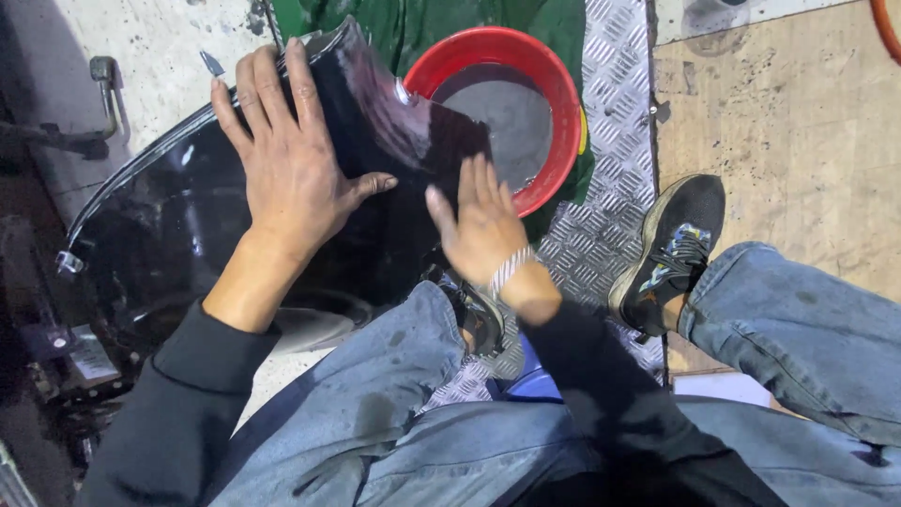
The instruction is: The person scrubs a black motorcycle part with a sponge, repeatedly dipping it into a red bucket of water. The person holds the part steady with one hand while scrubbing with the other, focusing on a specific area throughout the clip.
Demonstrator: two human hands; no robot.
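Bright overhead light; right hand [481, 228] perhaps blurred.

The left hand [291, 164] lies flat on the curved vehicle body panel [169, 225], fingers spread toward its upper edge. The right hand [481, 225] rests on the panel's right edge, just right of the left hand. Behind the right hand sits a bucket [563, 103] on a tarp [422, 23]. Right of the panel, a shoe [671, 249] stands on the tread plate [615, 113], with concrete floor [798, 122] farther right.
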